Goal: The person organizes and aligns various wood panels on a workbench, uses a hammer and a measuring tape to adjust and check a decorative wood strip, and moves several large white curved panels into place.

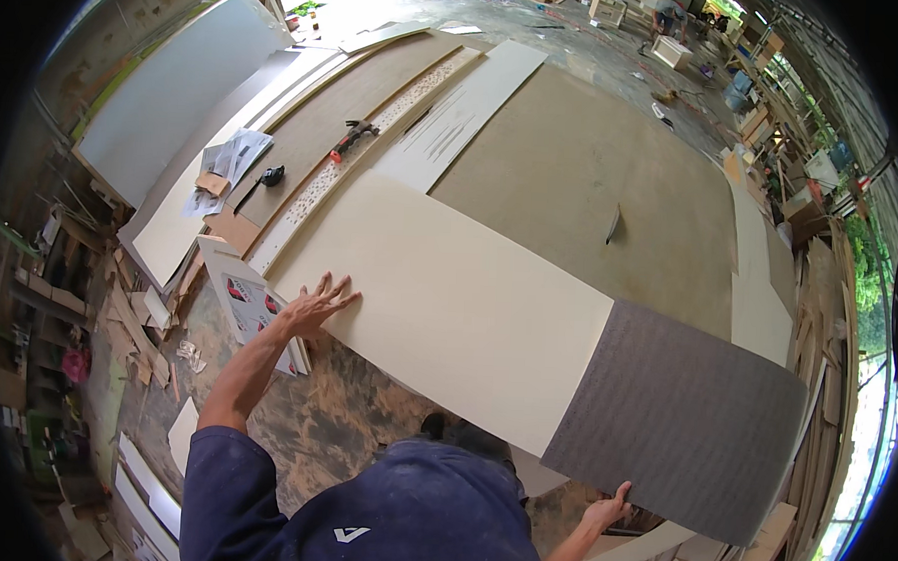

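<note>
A long cream board [449, 290] lies slantwise across the worktable in front of me. My left hand [320, 304] rests on its left end near the front edge, fingers spread and palm down. A dark grey sheet with a faintly ribbed face [687, 417] meets or overlaps the cream board's right end; which of the two I cannot tell. My right hand [609, 506] grips the grey sheet's near edge, with the thumb toward the top and the other fingers partly hidden.
Beyond lies a brown board [591, 177] with a thin blade-like piece [614, 225]. A claw hammer [352, 141], a tape measure [272, 176] and papers [231, 164] sit at left. A white panel [183, 98] leans behind them. Wood offcuts [136, 329] litter the floor. Another person [668, 18] bends far off.
</note>
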Action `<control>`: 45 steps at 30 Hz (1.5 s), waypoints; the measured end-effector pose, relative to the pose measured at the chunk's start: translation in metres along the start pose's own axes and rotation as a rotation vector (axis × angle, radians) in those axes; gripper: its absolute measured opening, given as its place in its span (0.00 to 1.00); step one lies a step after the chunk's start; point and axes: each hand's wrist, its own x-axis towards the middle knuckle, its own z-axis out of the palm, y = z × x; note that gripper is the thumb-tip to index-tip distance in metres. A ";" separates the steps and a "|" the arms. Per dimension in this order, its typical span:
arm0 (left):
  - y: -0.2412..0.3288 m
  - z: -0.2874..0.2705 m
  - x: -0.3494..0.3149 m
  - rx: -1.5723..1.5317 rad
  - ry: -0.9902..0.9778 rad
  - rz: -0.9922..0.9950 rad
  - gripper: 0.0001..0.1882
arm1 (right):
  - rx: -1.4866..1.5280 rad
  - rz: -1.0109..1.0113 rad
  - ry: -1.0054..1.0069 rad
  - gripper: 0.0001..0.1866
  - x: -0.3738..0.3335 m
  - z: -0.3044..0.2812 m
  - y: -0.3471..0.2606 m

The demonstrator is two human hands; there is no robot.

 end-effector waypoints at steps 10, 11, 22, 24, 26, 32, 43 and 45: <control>0.003 -0.029 0.022 -0.047 -0.005 -0.034 0.64 | 0.011 0.032 -0.051 0.30 0.024 0.014 -0.003; 0.001 -0.028 0.026 -0.058 0.000 -0.033 0.64 | 0.025 0.028 -0.061 0.30 0.026 0.016 -0.002; -0.002 -0.050 0.050 -0.147 -0.045 -0.138 0.67 | -0.047 0.030 -0.061 0.23 0.022 0.052 -0.009; -0.004 -0.052 0.056 -0.114 -0.047 -0.131 0.68 | -0.089 0.050 -0.063 0.22 0.019 0.062 -0.014; -0.009 -0.050 0.061 -0.061 -0.021 -0.104 0.68 | -0.100 0.039 -0.062 0.22 0.019 0.070 -0.017; -0.010 -0.052 0.078 -0.080 0.010 -0.078 0.67 | -0.104 0.045 -0.010 0.24 0.041 0.071 -0.003; -0.017 -0.062 0.099 -0.131 0.036 -0.069 0.67 | -0.175 0.164 0.134 0.29 0.066 0.104 -0.003; -0.018 -0.065 0.102 -0.132 0.027 -0.067 0.67 | -0.198 0.175 0.153 0.28 0.069 0.110 -0.005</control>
